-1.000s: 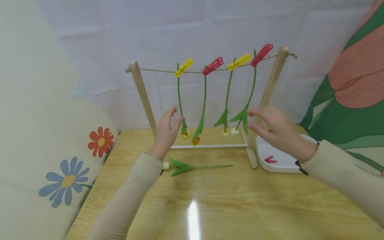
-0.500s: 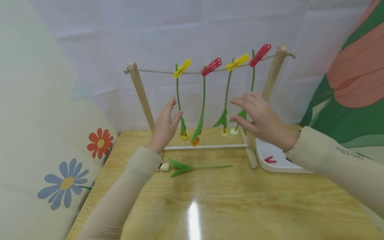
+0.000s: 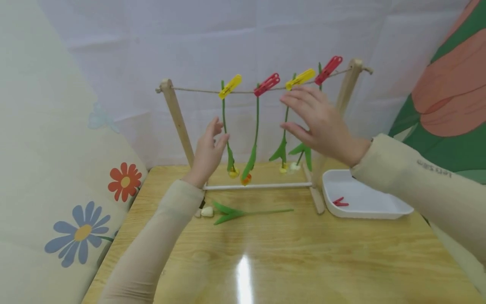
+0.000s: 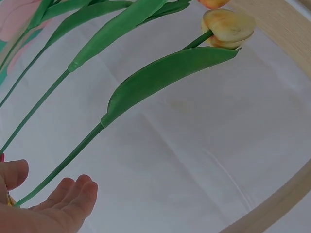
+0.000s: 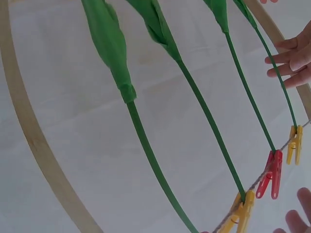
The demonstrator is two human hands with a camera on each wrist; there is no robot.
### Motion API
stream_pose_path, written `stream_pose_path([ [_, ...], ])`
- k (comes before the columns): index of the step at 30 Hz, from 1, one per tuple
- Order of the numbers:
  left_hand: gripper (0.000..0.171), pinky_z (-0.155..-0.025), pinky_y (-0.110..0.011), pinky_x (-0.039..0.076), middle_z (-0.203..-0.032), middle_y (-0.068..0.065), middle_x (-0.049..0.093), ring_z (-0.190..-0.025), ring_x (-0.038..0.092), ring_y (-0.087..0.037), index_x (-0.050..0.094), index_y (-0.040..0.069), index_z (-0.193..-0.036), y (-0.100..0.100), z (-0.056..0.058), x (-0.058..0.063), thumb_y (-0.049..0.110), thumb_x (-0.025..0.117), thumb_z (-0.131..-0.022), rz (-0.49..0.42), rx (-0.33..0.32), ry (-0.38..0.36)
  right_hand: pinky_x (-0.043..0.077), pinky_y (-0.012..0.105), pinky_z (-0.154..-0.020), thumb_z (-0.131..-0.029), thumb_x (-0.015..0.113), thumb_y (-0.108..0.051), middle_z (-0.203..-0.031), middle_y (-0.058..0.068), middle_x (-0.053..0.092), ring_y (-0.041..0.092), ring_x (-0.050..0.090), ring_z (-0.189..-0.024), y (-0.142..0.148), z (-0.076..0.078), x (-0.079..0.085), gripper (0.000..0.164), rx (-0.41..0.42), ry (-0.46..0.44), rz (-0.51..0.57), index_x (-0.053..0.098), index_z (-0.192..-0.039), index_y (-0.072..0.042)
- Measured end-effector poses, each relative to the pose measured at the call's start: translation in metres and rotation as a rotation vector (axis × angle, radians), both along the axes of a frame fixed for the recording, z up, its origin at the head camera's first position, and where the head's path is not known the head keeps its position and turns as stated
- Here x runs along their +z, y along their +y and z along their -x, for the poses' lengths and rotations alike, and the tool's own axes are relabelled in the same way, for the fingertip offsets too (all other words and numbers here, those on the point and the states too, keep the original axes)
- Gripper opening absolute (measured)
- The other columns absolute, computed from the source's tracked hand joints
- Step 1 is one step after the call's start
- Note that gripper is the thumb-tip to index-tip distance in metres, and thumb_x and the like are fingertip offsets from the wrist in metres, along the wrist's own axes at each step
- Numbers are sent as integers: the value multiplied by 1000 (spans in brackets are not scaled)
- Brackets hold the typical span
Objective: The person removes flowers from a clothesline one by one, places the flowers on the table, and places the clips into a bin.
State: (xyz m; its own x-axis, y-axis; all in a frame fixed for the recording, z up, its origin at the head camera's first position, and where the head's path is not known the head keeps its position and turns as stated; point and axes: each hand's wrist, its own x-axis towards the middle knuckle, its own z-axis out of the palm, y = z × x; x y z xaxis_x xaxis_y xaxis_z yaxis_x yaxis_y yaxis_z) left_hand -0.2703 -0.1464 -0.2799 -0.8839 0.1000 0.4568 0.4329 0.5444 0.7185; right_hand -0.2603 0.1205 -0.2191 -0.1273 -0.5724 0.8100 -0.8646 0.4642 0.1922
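Note:
Several artificial tulips hang upside down from a twine line, each stem held by a yellow or red clothespin. My left hand (image 3: pixel 208 154) is raised beside the leftmost tulip, under its yellow clothespin (image 3: pixel 230 86). In the left wrist view its thumb and fingers are apart near the green stem (image 4: pixel 63 164), holding nothing. My right hand (image 3: pixel 319 122) is in front of the two right-hand tulips, just below another yellow clothespin (image 3: pixel 301 79). Its fingers are extended and grip nothing; whether they touch a stem I cannot tell. A white tulip (image 3: pixel 231 213) lies on the table below the line.
Wooden posts (image 3: pixel 176 114) carry the line at both ends, with a white bar (image 3: pixel 262 186) low between them. At right, a white tray (image 3: pixel 373 202) holds a red clothespin (image 3: pixel 340 202). A white cloth hangs behind; floral fabric flanks both sides.
My right hand has moved up and left, from beside the rightmost tulip's leaves to just under the clothespins. The left hand has risen slightly. The hanging tulips stay clipped.

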Motion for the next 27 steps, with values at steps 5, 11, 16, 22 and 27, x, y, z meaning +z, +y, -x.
stream_pose_path([
  [5,57,-106,-41,40,-145,-20,44,-131,45,-29,26,-1,-150,0,2,0,13,52,-101,-29,-19,-54,29,50,-113,-102,48,-38,-124,34,56,49,46,-123,-5,7,14,59,-42,27,-55,52,-125,16],
  [11,57,-107,-42,40,-144,-21,45,-130,46,-30,26,-1,-150,2,2,1,12,52,-101,-54,-30,-61,25,45,-116,-90,70,-19,-127,34,54,47,42,-128,-17,16,31,56,-117,8,-121,50,-128,16],
  [16,55,-106,-44,41,-141,-22,48,-127,48,-30,28,-2,-149,3,3,2,9,53,-100,-91,-39,-63,22,43,-117,-92,68,-19,-130,32,53,44,40,-131,-27,17,41,54,-187,-75,-166,50,-130,15],
  [22,54,-104,-40,43,-136,-21,52,-125,51,-30,32,-2,-148,1,5,-1,6,54,-99,-117,-13,-69,20,43,-118,-98,59,-26,-136,29,50,42,37,-135,-40,21,56,54,-279,-259,-246,47,-134,12],
  [27,52,-104,-39,43,-135,-22,54,-124,52,-31,34,-3,-146,0,8,-3,5,53,-99,-142,-19,-67,20,45,-118,-102,53,-29,-138,28,48,41,35,-135,-53,23,68,53,-327,-402,-323,45,-136,11],
])
